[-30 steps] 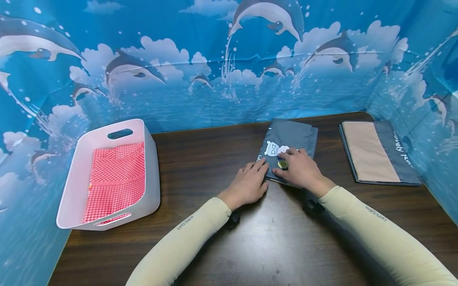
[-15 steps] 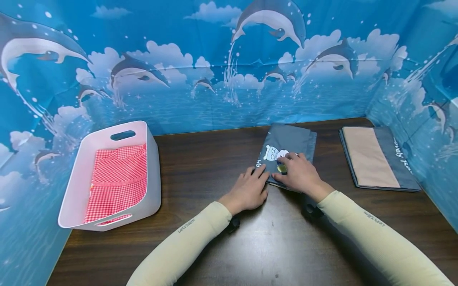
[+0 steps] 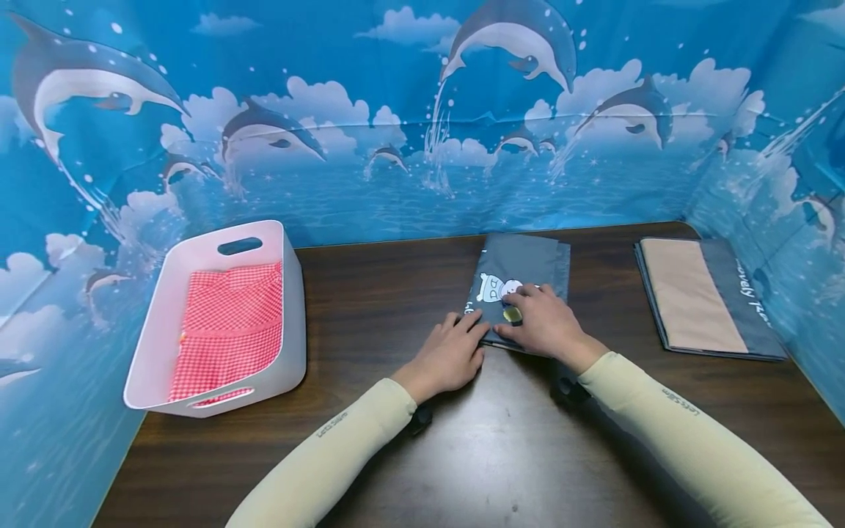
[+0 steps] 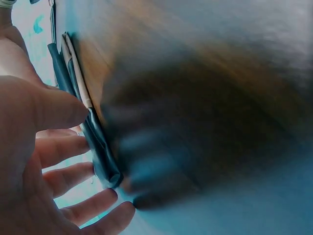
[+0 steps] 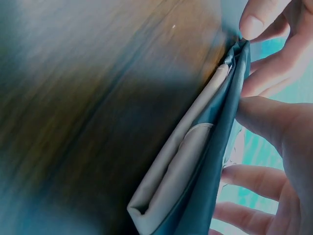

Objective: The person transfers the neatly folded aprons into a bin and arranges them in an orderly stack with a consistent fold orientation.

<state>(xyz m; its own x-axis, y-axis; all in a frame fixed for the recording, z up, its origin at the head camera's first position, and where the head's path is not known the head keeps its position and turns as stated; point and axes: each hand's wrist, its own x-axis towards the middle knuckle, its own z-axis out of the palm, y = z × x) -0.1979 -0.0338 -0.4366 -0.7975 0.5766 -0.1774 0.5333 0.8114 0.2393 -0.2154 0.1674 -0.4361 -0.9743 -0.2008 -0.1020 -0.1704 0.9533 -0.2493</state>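
Observation:
A folded dark grey cloth [image 3: 524,253] with a printed white bear lies at the back middle of the table in the head view. My right hand [image 3: 544,323] rests on top of it, fingers spread over the print. At its near left corner, my left hand [image 3: 449,352] touches the edge with its fingertips. Both wrist views show the cloth's folded layers edge-on; beige lining [image 5: 181,166] shows between dark outer layers in the right wrist view. In the left wrist view the fingers [image 4: 68,178] lie straight and spread along the edge.
A second folded cloth [image 3: 693,297], beige and dark grey with white lettering, lies to the right. On the left stands a white bin [image 3: 300,323] holding red gingham fabric [image 3: 231,323]. A dolphin-print curtain [image 3: 409,198] borders the dark wooden table [image 3: 488,469].
The dark grey cloth has slid a little to the left on the table, with both hands moving along with it. The head view has shifted slightly.

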